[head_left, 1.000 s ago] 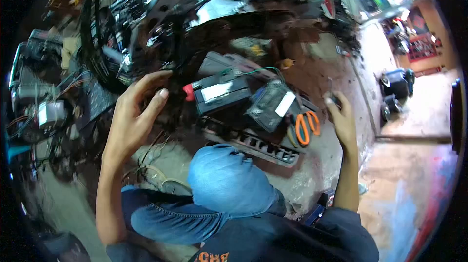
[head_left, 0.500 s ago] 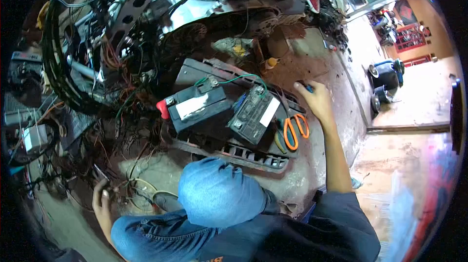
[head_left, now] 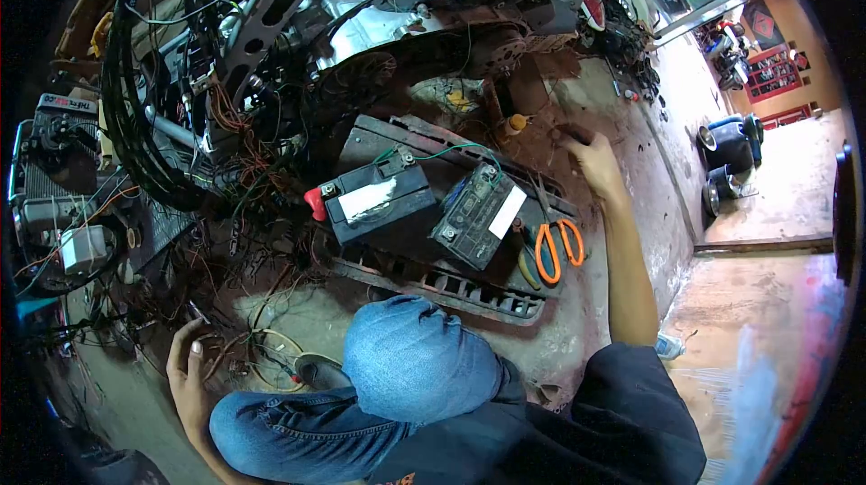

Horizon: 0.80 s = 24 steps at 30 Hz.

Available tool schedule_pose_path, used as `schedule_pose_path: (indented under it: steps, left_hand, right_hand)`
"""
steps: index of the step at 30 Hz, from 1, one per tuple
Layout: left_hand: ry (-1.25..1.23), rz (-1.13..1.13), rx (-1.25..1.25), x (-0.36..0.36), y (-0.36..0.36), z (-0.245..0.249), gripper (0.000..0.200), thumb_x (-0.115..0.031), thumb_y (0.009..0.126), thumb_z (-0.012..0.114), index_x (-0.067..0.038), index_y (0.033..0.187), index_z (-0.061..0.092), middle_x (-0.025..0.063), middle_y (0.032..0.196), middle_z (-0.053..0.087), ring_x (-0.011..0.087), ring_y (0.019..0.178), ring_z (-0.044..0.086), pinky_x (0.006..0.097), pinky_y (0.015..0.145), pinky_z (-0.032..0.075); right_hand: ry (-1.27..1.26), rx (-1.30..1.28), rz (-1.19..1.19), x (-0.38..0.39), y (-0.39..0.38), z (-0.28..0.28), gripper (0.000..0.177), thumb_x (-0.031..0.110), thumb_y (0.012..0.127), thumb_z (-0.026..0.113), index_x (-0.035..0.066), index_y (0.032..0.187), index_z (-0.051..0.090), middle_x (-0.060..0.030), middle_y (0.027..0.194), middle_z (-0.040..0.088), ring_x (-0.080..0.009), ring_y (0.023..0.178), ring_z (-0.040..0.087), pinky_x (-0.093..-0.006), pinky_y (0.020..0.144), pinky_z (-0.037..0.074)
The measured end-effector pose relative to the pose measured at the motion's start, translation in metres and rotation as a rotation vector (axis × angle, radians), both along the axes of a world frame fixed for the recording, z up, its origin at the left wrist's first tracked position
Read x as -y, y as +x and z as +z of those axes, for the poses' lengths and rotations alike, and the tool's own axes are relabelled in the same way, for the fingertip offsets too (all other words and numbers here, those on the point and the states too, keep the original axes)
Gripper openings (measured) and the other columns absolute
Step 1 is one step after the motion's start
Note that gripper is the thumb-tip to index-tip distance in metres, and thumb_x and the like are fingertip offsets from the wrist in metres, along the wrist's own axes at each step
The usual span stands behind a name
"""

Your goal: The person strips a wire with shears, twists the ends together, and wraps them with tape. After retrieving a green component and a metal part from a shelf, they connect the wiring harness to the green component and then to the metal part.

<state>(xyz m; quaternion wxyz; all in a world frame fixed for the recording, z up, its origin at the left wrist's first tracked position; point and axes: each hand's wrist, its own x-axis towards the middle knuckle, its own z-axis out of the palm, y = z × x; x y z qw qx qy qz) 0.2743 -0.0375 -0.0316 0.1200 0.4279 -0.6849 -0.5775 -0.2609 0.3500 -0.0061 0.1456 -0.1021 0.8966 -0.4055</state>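
Observation:
Low on the left, my left hand (head_left: 188, 375) hovers by the tangled wires with its fingers loosely bent and thumb apart. A thin shiny piece (head_left: 199, 313) lies just beyond those fingertips. On the other side, my right hand (head_left: 595, 166) is stretched forward over the floor, its fingers curled; what it holds is hidden. Between the hands, a dark plastic tray-like panel (head_left: 433, 290) carries two black batteries: one with a red terminal cover (head_left: 379, 199), the other with a white label (head_left: 478, 216). A green wire (head_left: 442, 149) joins them. Orange-handled scissors (head_left: 548, 253) rest at the panel's right end.
A stripped motorcycle frame (head_left: 262, 7) with hanging cable loops (head_left: 117, 115) stands ahead and left. A yellow-capped container (head_left: 516, 123) is near my right hand. Pliers (head_left: 528, 268) lie beside the scissors. A black machine part (head_left: 729, 144) stands farther right.
My right hand has moved forward, and the blue thing seen in its fingers is out of sight. My left hand's fingers have spread a little. The view has shifted slightly.

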Motion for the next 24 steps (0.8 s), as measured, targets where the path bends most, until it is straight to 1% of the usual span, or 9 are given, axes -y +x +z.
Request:
schedule_pose_path:
  steps: [1, 2, 8, 10, 16, 20, 22, 23, 24]
  left_hand:
    - [-0.013, -0.005, 0.010, 0.001, -0.002, 0.001, 0.036, -0.023, 0.107, 0.058, -0.001, 0.135, 0.061, 0.0096, 0.123, 0.067, 0.0176, 0.108, 0.066, 0.0331, 0.096, 0.053]
    - [-0.025, -0.009, 0.021, 0.002, -0.003, 0.003, 0.036, -0.022, 0.107, 0.058, -0.001, 0.135, 0.061, 0.0098, 0.123, 0.067, 0.0174, 0.108, 0.066, 0.0329, 0.096, 0.053]
    - [0.033, 0.023, -0.003, -0.005, -0.012, 0.015, 0.036, -0.020, 0.106, 0.058, 0.001, 0.134, 0.061, 0.0103, 0.124, 0.066, 0.0179, 0.110, 0.064, 0.0335, 0.095, 0.053]
    - [0.023, 0.017, -0.019, -0.001, -0.017, 0.018, 0.035, -0.019, 0.106, 0.058, 0.002, 0.134, 0.061, 0.0106, 0.123, 0.066, 0.0184, 0.111, 0.064, 0.0339, 0.095, 0.053]
    - [-0.061, -0.016, -0.092, -0.008, -0.045, 0.067, 0.032, -0.015, 0.102, 0.060, 0.004, 0.128, 0.064, 0.0120, 0.118, 0.068, 0.0219, 0.111, 0.064, 0.0363, 0.101, 0.049]
    - [-0.092, -0.170, -0.099, -0.029, -0.077, 0.117, 0.038, -0.023, 0.097, 0.064, 0.005, 0.123, 0.066, 0.0144, 0.115, 0.070, 0.0224, 0.109, 0.067, 0.0353, 0.100, 0.049]
    - [-0.217, -0.351, -0.111, -0.043, -0.096, 0.137, 0.035, -0.018, 0.089, 0.065, 0.007, 0.112, 0.071, 0.0188, 0.109, 0.073, 0.0276, 0.104, 0.070, 0.0368, 0.096, 0.051]
    - [-0.146, -0.384, -0.102, -0.055, -0.109, 0.150, 0.036, -0.022, 0.089, 0.067, 0.007, 0.111, 0.071, 0.0185, 0.108, 0.072, 0.0269, 0.106, 0.069, 0.0376, 0.099, 0.050]
    - [-0.215, -0.512, -0.123, -0.061, -0.120, 0.159, 0.038, -0.020, 0.086, 0.069, 0.007, 0.114, 0.072, 0.0203, 0.112, 0.073, 0.0284, 0.108, 0.070, 0.0375, 0.099, 0.051]
  right_hand:
    - [-0.095, 0.082, -0.027, 0.003, 0.007, 0.013, 0.028, 0.016, 0.095, 0.068, 0.000, 0.117, 0.074, 0.0044, 0.064, 0.054, -0.0075, 0.049, 0.041, -0.0263, 0.048, 0.032]
    - [-0.110, 0.059, -0.024, 0.003, 0.012, 0.019, 0.029, 0.022, 0.095, 0.073, 0.003, 0.117, 0.074, 0.0079, 0.065, 0.047, -0.0027, 0.054, 0.038, -0.0250, 0.049, 0.028]
    - [-0.128, 0.108, -0.011, -0.008, 0.030, 0.037, 0.031, 0.028, 0.095, 0.077, 0.001, 0.110, 0.074, 0.0079, 0.070, 0.052, -0.0029, 0.058, 0.042, -0.0242, 0.052, 0.032]
    - [-0.141, 0.033, 0.051, 0.003, 0.044, 0.046, 0.029, 0.027, 0.095, 0.077, 0.000, 0.107, 0.073, 0.0075, 0.074, 0.055, -0.0022, 0.062, 0.044, -0.0232, 0.055, 0.033]
    - [-0.198, 0.048, 0.071, 0.016, 0.077, 0.069, 0.027, 0.023, 0.095, 0.078, -0.001, 0.107, 0.073, 0.0037, 0.084, 0.063, -0.0027, 0.073, 0.051, -0.0216, 0.064, 0.039]
    - [-0.365, 0.075, 0.040, 0.034, 0.109, 0.095, 0.027, 0.018, 0.094, 0.078, -0.003, 0.109, 0.072, -0.0037, 0.092, 0.070, -0.0074, 0.082, 0.061, -0.0229, 0.074, 0.049]
    - [-0.511, 0.076, 0.044, 0.043, 0.131, 0.106, 0.026, 0.015, 0.094, 0.078, -0.004, 0.109, 0.070, -0.0072, 0.095, 0.072, -0.0109, 0.085, 0.065, -0.0251, 0.079, 0.052]
    - [-0.586, 0.078, 0.046, 0.046, 0.141, 0.107, 0.025, 0.013, 0.094, 0.077, -0.005, 0.110, 0.070, -0.0090, 0.097, 0.073, -0.0127, 0.087, 0.067, -0.0262, 0.082, 0.054]
    - [-0.722, 0.123, 0.109, 0.048, 0.149, 0.103, 0.024, 0.012, 0.094, 0.077, -0.005, 0.109, 0.068, -0.0106, 0.099, 0.073, -0.0147, 0.091, 0.068, -0.0281, 0.084, 0.054]
